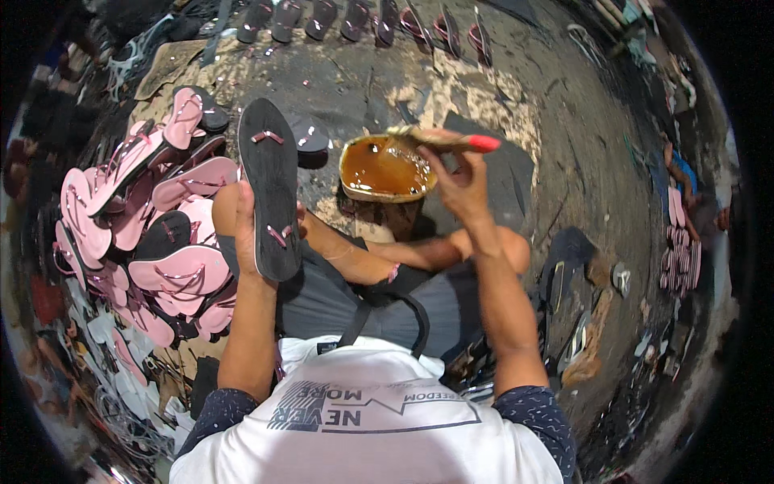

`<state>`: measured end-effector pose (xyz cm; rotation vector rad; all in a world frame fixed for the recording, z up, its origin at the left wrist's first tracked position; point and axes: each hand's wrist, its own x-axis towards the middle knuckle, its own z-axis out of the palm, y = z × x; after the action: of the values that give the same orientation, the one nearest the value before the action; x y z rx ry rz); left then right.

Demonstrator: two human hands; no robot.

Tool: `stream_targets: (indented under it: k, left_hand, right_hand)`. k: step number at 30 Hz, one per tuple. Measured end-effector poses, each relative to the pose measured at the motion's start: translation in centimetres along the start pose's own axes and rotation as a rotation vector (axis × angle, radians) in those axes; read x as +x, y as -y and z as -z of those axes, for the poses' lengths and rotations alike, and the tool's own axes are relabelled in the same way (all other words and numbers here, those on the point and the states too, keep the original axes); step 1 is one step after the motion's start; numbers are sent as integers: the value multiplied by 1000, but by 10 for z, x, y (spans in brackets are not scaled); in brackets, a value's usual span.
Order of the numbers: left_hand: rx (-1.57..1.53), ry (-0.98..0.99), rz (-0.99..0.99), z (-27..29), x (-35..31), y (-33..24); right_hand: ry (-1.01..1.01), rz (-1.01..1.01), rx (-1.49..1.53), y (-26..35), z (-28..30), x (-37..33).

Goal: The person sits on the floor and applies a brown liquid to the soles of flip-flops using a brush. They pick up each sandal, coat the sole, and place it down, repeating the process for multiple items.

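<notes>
My left hand [244,234] holds a black sandal sole [269,187] upright, underside toward me, with pink strap ends showing through it. My right hand [458,181] grips a brush with a red-tipped handle [451,142]; its bristle end rests at the rim of a round tin of brown glue [384,168] standing in front of my knees. Both forearms reach forward over my grey apron.
A large heap of pink and black sandals [145,234] lies to my left. A row of dark sandals [363,20] lines the far edge of the stained floor. More sandal parts [681,250] and scraps lie on the right. A dark sole [310,137] lies beyond the one I hold.
</notes>
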<state>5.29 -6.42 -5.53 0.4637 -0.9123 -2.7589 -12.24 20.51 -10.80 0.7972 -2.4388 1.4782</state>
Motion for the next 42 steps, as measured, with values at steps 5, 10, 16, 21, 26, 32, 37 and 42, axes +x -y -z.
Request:
stream_targets:
  k: [5, 10, 16, 21, 26, 32, 37, 42]
  left_hand:
    - [-165, 21, 208, -18, 18, 17]
    - [-224, 138, 250, -41, 28, 50]
    - [-256, 321, 368, -65, 23, 63]
    - [-67, 298, 284, -79, 10, 70]
    - [-23, 360, 222, -68, -4, 64]
    - [-117, 239, 204, -60, -8, 64]
    - [-284, 575, 338, -59, 10, 54]
    - [-98, 188, 57, -88, 42, 43]
  right_hand:
    - [278, -84, -758, -17, 103, -17]
    - [-192, -523, 328, 84, 77, 23]
    - [-118, 28, 365, 121, 3, 9]
    - [-110, -35, 398, 126, 23, 12]
    - [-216, -334, 318, 93, 52, 40]
    - [-273, -270, 527, 99, 51, 33]
    - [-149, 377, 82, 117, 48, 48]
    - [-136, 233, 368, 136, -8, -35]
